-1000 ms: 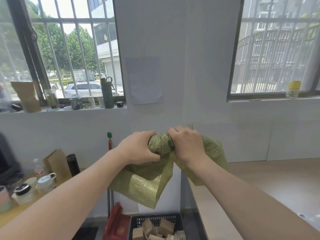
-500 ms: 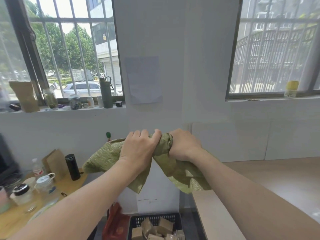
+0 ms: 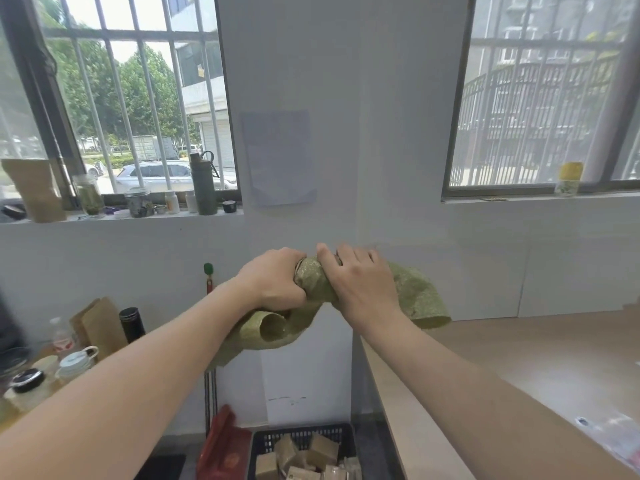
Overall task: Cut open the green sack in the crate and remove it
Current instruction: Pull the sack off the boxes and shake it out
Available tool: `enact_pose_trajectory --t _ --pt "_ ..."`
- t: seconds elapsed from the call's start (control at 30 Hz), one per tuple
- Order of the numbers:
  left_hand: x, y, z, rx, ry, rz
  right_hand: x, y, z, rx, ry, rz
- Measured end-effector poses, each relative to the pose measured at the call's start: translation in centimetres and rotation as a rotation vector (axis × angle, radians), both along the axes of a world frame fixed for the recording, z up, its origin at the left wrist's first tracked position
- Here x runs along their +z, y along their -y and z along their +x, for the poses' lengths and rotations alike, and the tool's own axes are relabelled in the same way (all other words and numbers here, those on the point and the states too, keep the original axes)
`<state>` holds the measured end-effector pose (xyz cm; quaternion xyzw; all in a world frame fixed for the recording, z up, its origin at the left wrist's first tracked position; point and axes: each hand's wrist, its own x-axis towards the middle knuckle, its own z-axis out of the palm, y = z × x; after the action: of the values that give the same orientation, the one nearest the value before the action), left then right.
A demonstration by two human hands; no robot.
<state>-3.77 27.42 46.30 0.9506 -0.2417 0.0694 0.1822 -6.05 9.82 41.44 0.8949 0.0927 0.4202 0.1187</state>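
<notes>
The green woven sack (image 3: 419,299) is out of the crate, empty and bunched up, held at chest height in front of the white wall. My left hand (image 3: 273,280) grips its rolled left part, with a loose curl hanging below. My right hand (image 3: 360,284) clasps the middle of the bundle, and a flap sticks out to the right. Far below, at the bottom edge, stands the black plastic crate (image 3: 301,436) holding several brown paper-wrapped blocks (image 3: 322,452).
A wooden tabletop (image 3: 519,362) runs along the right. A red bag (image 3: 225,448) leans beside the crate. At the left is a table with cups, a black bottle (image 3: 132,323) and brown paper bags. Jars and a green flask (image 3: 203,185) line the left windowsill.
Both hands have kept twisting and rolling the sack. The flap that hung left half a second ago is now tucked under, and a flap sticks out on the right.
</notes>
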Motion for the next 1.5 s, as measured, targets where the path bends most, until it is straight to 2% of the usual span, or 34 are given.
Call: enact_pose_trajectory --t 0.1,0.23,0.3,0.43,0.57,0.73,0.87,0.97,1.07,1.23,1.5 --pt "0.0 0.0 -0.2 -0.099 -0.094 -0.069 0.3 0.0 -0.1 -0.003 0.047 0.031" --pt "-0.8 -0.2 -1.2 -0.086 -0.017 -0.024 1.0 -0.5 -0.3 0.003 -0.076 0.079" --pt "-1.2 -0.3 -1.9 -0.068 0.094 0.098 1.4 -0.7 -0.2 -0.019 -0.194 0.131" --pt "-2.5 0.2 -3.0 -0.001 0.378 0.297 1.8 -0.9 0.7 -0.031 -0.316 0.280" --pt "-4.3 0.6 -3.1 0.094 0.525 0.428 2.4 -0.9 1.0 -0.069 -0.442 0.342" --pt "-5.9 -0.7 -0.8 0.113 0.768 0.359 3.6 -1.3 -0.3 0.000 -0.703 0.380" --pt "-5.2 -1.1 -0.9 0.063 0.650 0.355 3.1 -1.0 -0.9 0.102 -0.769 0.333" --pt "-3.9 -0.7 -1.3 0.108 0.396 0.338 1.4 -1.2 -0.8 0.159 -0.668 0.216" --pt "-3.2 -0.4 -1.4 0.115 0.294 0.332 -0.1 -1.4 -0.8 0.126 -0.554 0.088" --pt "-5.1 -1.1 -0.9 0.079 0.303 0.340 -1.3 -1.4 -0.8 0.123 -0.414 0.008" --pt "-9.7 -3.8 -2.0 0.157 0.356 0.410 -4.3 -3.3 -1.0 0.082 -0.509 -0.006"
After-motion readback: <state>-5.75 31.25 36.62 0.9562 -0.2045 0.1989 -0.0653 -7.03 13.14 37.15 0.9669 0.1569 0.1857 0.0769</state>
